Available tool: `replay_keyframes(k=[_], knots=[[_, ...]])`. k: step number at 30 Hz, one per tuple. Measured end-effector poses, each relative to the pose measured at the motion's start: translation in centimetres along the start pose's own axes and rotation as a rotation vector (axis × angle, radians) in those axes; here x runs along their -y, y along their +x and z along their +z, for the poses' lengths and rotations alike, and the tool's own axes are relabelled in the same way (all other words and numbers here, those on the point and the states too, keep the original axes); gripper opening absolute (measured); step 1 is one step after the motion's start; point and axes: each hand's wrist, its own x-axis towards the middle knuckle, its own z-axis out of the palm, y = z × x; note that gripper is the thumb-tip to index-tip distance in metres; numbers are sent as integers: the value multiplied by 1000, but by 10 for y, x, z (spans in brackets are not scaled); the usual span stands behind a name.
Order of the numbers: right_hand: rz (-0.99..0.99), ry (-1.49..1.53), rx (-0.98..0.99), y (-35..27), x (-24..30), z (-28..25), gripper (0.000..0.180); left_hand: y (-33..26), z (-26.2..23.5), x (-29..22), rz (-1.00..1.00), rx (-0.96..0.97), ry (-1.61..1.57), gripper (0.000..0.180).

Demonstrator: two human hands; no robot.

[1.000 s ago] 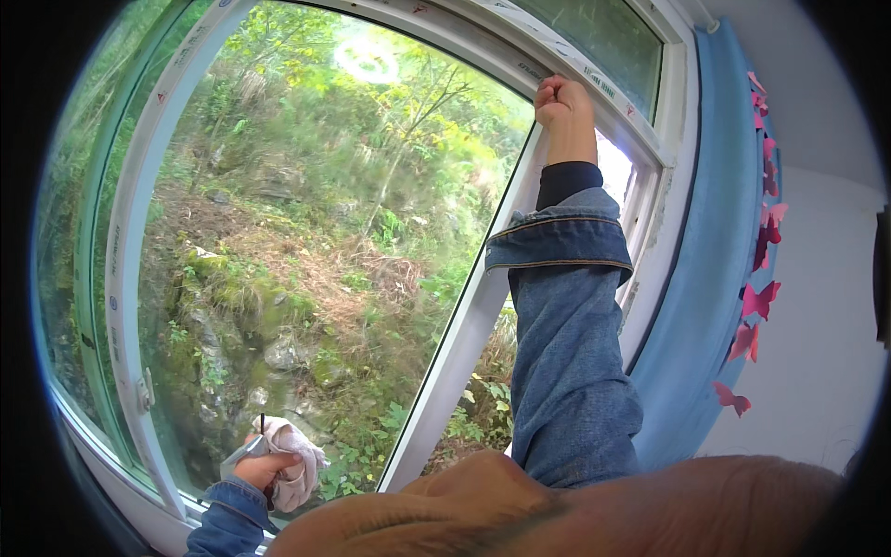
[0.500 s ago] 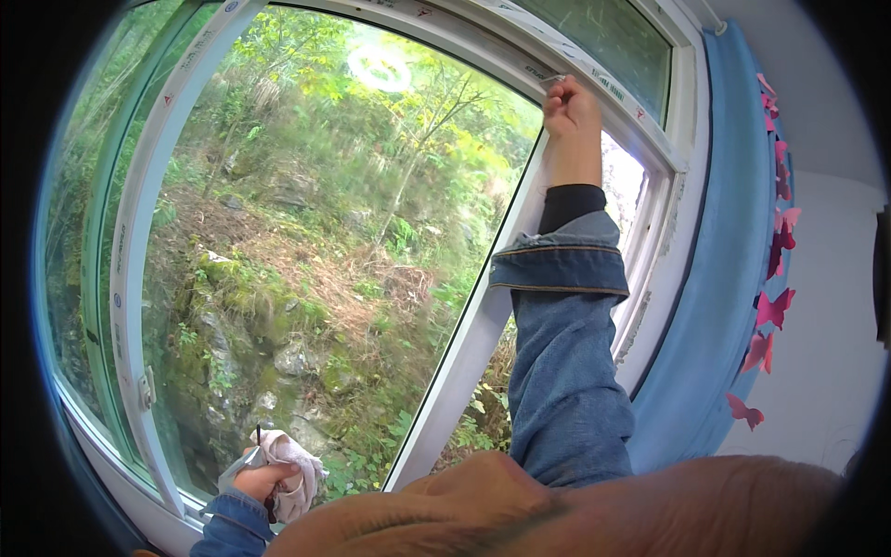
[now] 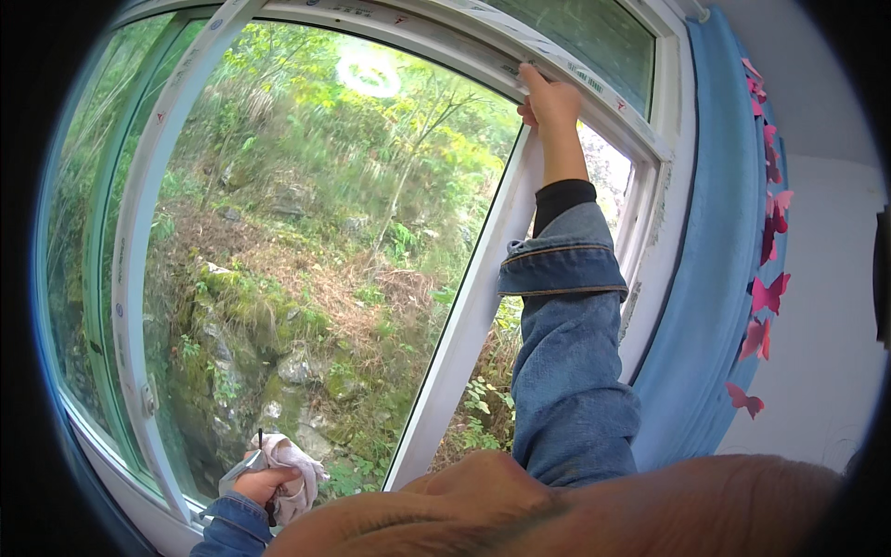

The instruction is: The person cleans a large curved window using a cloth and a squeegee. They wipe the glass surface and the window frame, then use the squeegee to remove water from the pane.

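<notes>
My right hand (image 3: 554,100) reaches up to the top rail of the white window frame (image 3: 483,58), near the upper corner of the sliding sash. One finger stretches up against the printed strip on the rail. The other fingers curl in below it; whatever they may pinch is too small to make out. Low on the left, my left hand (image 3: 264,483) is closed round a crumpled whitish cloth (image 3: 295,472). A thin black stick and a greyish flat piece (image 3: 239,467) also poke out of that hand; their kind is unclear.
The large glass pane (image 3: 316,260) shows a rocky, green slope outside. To the right of the sash the window stands partly open. A blue curtain (image 3: 691,251) with pink paper butterflies (image 3: 768,293) hangs at the right. A small latch (image 3: 148,395) sits on the left sash.
My right hand has shifted slightly left along the rail and turned, with one finger now stretched up. A small whitish bit at its fingertips no longer shows. My left hand stays put with the cloth.
</notes>
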Motion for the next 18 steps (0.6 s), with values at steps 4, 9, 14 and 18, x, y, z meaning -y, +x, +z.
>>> replay_keyframes(k=[4,9,14,18], knots=[[-156,-309,-152,22,-1,14,37,-6,1,-3,-2,-21,-21,33],[136,127,-174,30,2,35,20,-11,-3,-5,15,-41,-36,32],[388,675,-155,34,6,38,11,-15,-12,1,30,-80,-38,35],[462,786,-103,29,11,38,15,-23,-20,0,40,-91,-65,37]])
